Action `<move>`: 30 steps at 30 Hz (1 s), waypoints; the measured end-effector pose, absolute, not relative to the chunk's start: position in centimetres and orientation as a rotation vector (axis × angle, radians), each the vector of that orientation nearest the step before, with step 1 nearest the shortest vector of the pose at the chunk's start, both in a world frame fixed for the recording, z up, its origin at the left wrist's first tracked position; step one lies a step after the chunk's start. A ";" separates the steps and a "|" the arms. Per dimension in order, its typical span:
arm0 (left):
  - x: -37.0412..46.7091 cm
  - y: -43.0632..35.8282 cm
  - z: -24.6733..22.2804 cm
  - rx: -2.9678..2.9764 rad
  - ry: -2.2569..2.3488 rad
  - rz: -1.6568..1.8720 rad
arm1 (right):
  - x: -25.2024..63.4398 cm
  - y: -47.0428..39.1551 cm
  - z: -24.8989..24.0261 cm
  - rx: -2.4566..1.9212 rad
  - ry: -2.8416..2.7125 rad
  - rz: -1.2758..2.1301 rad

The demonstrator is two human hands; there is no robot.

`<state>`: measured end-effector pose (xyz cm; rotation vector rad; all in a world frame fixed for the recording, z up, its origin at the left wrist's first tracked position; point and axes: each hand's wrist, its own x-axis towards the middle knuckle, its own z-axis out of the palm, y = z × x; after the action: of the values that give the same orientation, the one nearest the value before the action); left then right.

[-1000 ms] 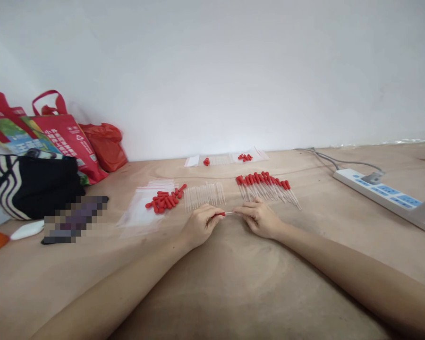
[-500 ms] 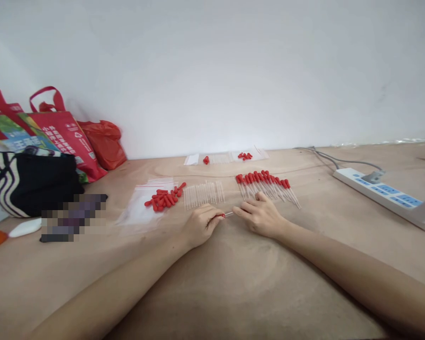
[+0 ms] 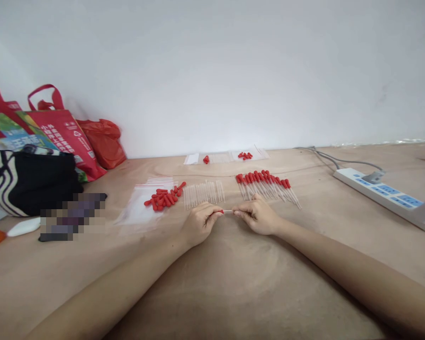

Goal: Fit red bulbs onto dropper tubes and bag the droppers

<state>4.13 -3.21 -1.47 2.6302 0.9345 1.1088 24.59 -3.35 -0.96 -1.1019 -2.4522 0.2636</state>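
Head view: bags (image 3: 69, 137) stand left of the hands (image 3: 201, 222), power strip (image 3: 378, 192) right.

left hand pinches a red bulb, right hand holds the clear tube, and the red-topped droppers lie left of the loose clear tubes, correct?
Not quite: the red-topped droppers lie right of the loose clear tubes, as the head view shows. The left hand does pinch a red bulb and the right hand the clear tube.

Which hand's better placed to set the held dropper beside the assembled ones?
Probably the right hand: it grips the clear tube, just nearside of the assembled droppers. The left hand pinches the red bulb, farther from them.
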 end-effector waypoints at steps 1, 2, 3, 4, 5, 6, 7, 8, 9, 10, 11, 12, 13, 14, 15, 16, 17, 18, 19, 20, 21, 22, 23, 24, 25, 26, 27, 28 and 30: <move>4.1 -3.2 -1.4 2.630 0.929 1.089 | 24.7 -3.2 -1.0 -1.073 -2.477 0.168; 4.2 -3.3 -1.4 2.633 0.924 1.065 | 24.8 -3.2 -1.0 -1.043 -2.504 0.054; 4.2 -3.3 -1.3 2.640 0.918 1.042 | 24.9 -3.1 -1.0 -1.012 -2.529 -0.069; 4.2 -3.3 -1.3 2.649 0.914 1.025 | 25.0 -3.1 -1.0 -0.985 -2.550 -0.189; 4.2 -3.4 -1.3 2.659 0.912 1.017 | 25.0 -3.1 -1.0 -0.964 -2.566 -0.295; 4.2 -3.4 -1.3 2.667 0.912 1.019 | 25.0 -3.2 -1.0 -0.954 -2.574 -0.374; 4.2 -3.3 -1.3 2.674 0.915 1.029 | 24.9 -3.3 -1.0 -0.959 -2.572 -0.415; 4.3 -3.3 -1.4 2.681 0.920 1.044 | 24.8 -3.4 -1.1 -0.975 -2.561 -0.411; 4.3 -3.3 -1.4 2.690 0.921 1.057 | 24.7 -3.6 -1.2 -0.997 -2.543 -0.366; 4.3 -3.3 -1.4 2.700 0.916 1.064 | 24.6 -3.7 -1.3 -1.020 -2.520 -0.290; 4.3 -3.3 -1.4 2.712 0.906 1.065 | 24.5 -3.8 -1.3 -1.038 -2.498 -0.198; 4.3 -3.4 -1.4 2.725 0.893 1.060 | 24.5 -3.9 -1.4 -1.047 -2.479 -0.107; 4.3 -3.4 -1.4 2.738 0.876 1.049 | 24.4 -3.9 -1.5 -1.048 -2.468 -0.027; 4.3 -3.5 -1.4 2.749 0.860 1.035 | 24.4 -4.0 -1.5 -1.043 -2.463 0.037; 4.3 -3.6 -1.3 2.759 0.846 1.019 | 24.4 -4.0 -1.5 -1.032 -2.460 0.086; 4.4 -3.6 -1.3 2.768 0.833 1.004 | 24.3 -4.0 -1.5 -1.018 -2.458 0.125; 4.4 -3.7 -1.3 2.776 0.822 0.991 | 24.3 -4.1 -1.5 -1.003 -2.458 0.157; 4.4 -3.8 -1.3 2.784 0.811 0.981 | 24.3 -4.1 -1.5 -0.989 -2.460 0.181; 4.4 -3.8 -1.3 2.790 0.800 0.975 | 24.2 -4.1 -1.5 -0.980 -2.462 0.199; 4.4 -3.8 -1.3 2.796 0.790 0.974 | 24.1 -4.2 -1.5 -0.977 -2.464 0.212; 4.4 -3.8 -1.3 2.801 0.780 0.973 | 24.0 -4.2 -1.5 -0.976 -2.465 0.221; 4.4 -3.8 -1.4 2.805 0.771 0.970 | 23.9 -4.3 -1.6 -0.978 -2.467 0.230; 4.4 -3.8 -1.4 2.810 0.761 0.964 | 23.8 -4.3 -1.6 -0.980 -2.469 0.242; 4.4 -3.7 -1.4 2.813 0.753 0.956 | 23.7 -4.4 -1.6 -0.986 -2.473 0.256; 4.4 -3.7 -1.4 2.815 0.748 0.949 | 23.5 -4.4 -1.5 -0.994 -2.480 0.271; 4.4 -3.6 -1.5 2.813 0.748 0.943 | 23.4 -4.4 -1.4 -1.004 -2.490 0.282; 4.4 -3.5 -1.5 2.808 0.754 0.940 | 23.4 -4.5 -1.2 -1.017 -2.502 0.280; 4.4 -3.4 -1.5 2.797 0.768 0.943 | 23.3 -4.5 -1.0 -1.032 -2.514 0.255; 4.4 -3.2 -1.4 2.766 0.806 0.957 | 23.4 -4.5 -0.4 -1.055 -2.541 0.131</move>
<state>4.45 -3.25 -1.41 2.7658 0.8059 0.9572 23.36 -4.50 -0.42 -1.0547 -2.5414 0.1313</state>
